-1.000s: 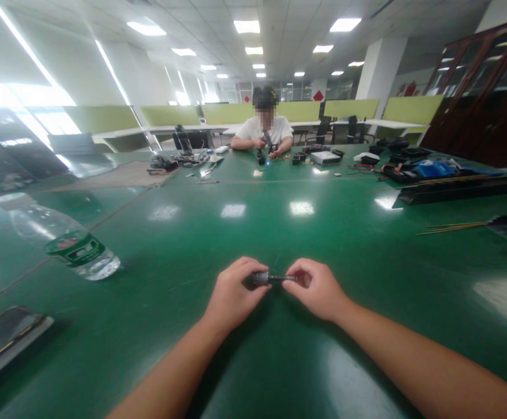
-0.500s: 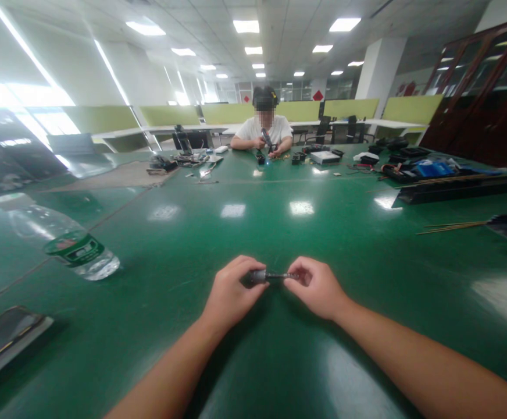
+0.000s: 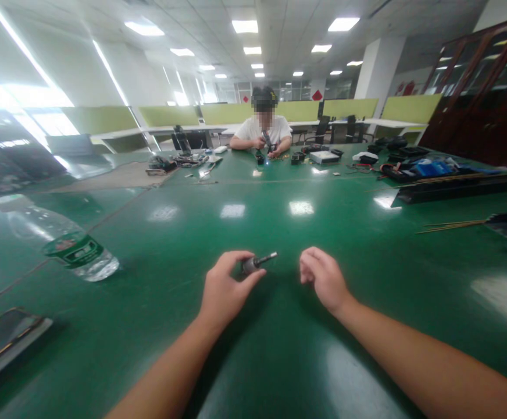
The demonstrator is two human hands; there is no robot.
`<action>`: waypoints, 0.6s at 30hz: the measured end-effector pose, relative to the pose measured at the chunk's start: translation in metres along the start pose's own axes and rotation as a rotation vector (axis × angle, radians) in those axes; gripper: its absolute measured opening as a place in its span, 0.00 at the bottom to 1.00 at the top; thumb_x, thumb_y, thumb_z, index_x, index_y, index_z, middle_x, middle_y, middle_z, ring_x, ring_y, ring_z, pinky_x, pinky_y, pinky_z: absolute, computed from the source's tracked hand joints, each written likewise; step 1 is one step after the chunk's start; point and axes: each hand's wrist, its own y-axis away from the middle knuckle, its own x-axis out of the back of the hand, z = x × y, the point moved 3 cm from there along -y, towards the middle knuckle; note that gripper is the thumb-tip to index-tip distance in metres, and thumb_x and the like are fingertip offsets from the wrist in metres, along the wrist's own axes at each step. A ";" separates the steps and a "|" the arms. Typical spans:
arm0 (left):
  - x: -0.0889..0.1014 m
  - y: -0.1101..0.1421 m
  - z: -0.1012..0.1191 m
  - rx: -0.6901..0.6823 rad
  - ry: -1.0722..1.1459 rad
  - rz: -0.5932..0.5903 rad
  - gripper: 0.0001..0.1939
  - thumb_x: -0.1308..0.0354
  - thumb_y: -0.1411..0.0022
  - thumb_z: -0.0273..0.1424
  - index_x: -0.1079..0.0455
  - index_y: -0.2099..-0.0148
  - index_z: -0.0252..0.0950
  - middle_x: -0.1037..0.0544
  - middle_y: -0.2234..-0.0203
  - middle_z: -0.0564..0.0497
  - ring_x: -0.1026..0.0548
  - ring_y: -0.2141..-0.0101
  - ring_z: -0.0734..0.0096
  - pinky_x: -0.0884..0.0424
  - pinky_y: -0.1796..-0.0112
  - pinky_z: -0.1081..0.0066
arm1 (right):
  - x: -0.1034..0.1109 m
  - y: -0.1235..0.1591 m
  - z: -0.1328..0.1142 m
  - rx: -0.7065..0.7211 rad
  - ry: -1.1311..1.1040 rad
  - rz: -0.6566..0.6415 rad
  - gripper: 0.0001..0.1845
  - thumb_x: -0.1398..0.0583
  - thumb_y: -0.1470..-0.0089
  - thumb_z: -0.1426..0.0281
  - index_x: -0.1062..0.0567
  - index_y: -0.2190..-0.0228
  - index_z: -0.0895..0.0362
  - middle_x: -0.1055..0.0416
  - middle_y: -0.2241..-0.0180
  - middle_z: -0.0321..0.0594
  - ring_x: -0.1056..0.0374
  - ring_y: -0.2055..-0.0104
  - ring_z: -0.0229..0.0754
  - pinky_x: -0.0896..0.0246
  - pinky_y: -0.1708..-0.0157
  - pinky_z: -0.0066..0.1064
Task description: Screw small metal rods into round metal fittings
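My left hand (image 3: pixel 227 285) grips a small dark cylinder with a thin shaft (image 3: pixel 252 266) between thumb and fingers. Its shaft points right and slightly upward, ending in a pale tip. Some of the cylinder is hidden behind the fingers. To the right, my right hand (image 3: pixel 324 278) is apart from the shaft, with its fingers curled closed. Whether anything is inside those fingers I cannot make out. Both hands are over the green tabletop (image 3: pixel 275 355).
A clear water bottle (image 3: pixel 79 250) with a green label leans at left, and a dark flat device (image 3: pixel 9 337) lies in the near left corner. Across the table a person (image 3: pixel 260 134) works with a tool. Electronics and thin rods (image 3: pixel 449 226) lie at right.
My right hand has let go of the shaft's end and moved right, its fingers curling in. My left hand has shifted slightly left, and the shaft now tilts upward.
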 end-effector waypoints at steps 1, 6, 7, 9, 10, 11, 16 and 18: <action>0.000 0.000 -0.002 0.041 0.003 0.009 0.15 0.34 0.43 0.38 0.27 0.55 0.38 0.21 0.62 0.49 0.24 0.60 0.63 0.28 0.54 0.62 | 0.002 -0.002 0.003 -0.032 -0.086 0.033 0.16 0.44 0.43 0.59 0.33 0.77 0.56 0.37 0.82 0.31 0.39 0.81 0.36 0.43 0.78 0.28; -0.006 -0.002 -0.013 0.215 0.178 0.013 0.22 0.42 0.37 0.42 0.31 0.44 0.37 0.21 0.55 0.45 0.23 0.56 0.62 0.29 0.50 0.61 | 0.003 -0.007 0.012 -0.185 -0.305 0.084 0.22 0.46 0.43 0.55 0.39 0.82 0.54 0.46 0.88 0.28 0.45 0.88 0.35 0.50 0.85 0.28; -0.008 -0.002 -0.014 0.255 0.234 0.015 0.24 0.43 0.37 0.43 0.32 0.43 0.37 0.22 0.54 0.45 0.23 0.55 0.62 0.30 0.48 0.60 | 0.002 -0.007 0.012 -0.191 -0.311 0.077 0.22 0.45 0.44 0.55 0.39 0.83 0.54 0.46 0.88 0.28 0.45 0.88 0.35 0.51 0.85 0.28; -0.010 -0.001 -0.016 0.339 0.355 0.010 0.25 0.42 0.38 0.44 0.32 0.43 0.35 0.22 0.53 0.43 0.23 0.52 0.60 0.30 0.46 0.60 | 0.002 -0.007 0.011 -0.195 -0.313 0.067 0.22 0.45 0.43 0.55 0.39 0.83 0.54 0.46 0.89 0.28 0.45 0.88 0.34 0.51 0.85 0.28; -0.009 -0.001 -0.015 0.374 0.411 0.005 0.25 0.40 0.39 0.44 0.31 0.45 0.35 0.22 0.53 0.43 0.23 0.52 0.60 0.30 0.46 0.60 | 0.001 -0.007 0.010 -0.197 -0.310 0.064 0.22 0.45 0.43 0.55 0.39 0.83 0.54 0.46 0.89 0.28 0.45 0.88 0.34 0.51 0.85 0.28; -0.008 -0.001 -0.012 0.401 0.459 0.000 0.25 0.38 0.41 0.44 0.30 0.47 0.34 0.22 0.53 0.42 0.23 0.53 0.60 0.29 0.47 0.59 | 0.001 -0.007 0.010 -0.198 -0.303 0.061 0.22 0.45 0.43 0.55 0.39 0.83 0.54 0.46 0.89 0.28 0.45 0.88 0.34 0.50 0.85 0.28; 0.021 0.000 0.003 0.430 0.533 -0.016 0.25 0.31 0.49 0.43 0.30 0.54 0.33 0.20 0.56 0.41 0.21 0.56 0.57 0.24 0.53 0.60 | 0.001 -0.007 0.010 -0.192 -0.277 0.046 0.22 0.45 0.44 0.54 0.38 0.82 0.54 0.44 0.88 0.29 0.45 0.88 0.34 0.50 0.85 0.28; 0.044 0.008 0.001 0.423 0.451 -0.041 0.24 0.31 0.49 0.44 0.30 0.55 0.36 0.19 0.60 0.44 0.20 0.58 0.57 0.23 0.55 0.61 | 0.000 -0.007 0.011 -0.190 -0.276 0.044 0.22 0.44 0.44 0.53 0.37 0.81 0.54 0.44 0.88 0.28 0.45 0.88 0.34 0.50 0.86 0.28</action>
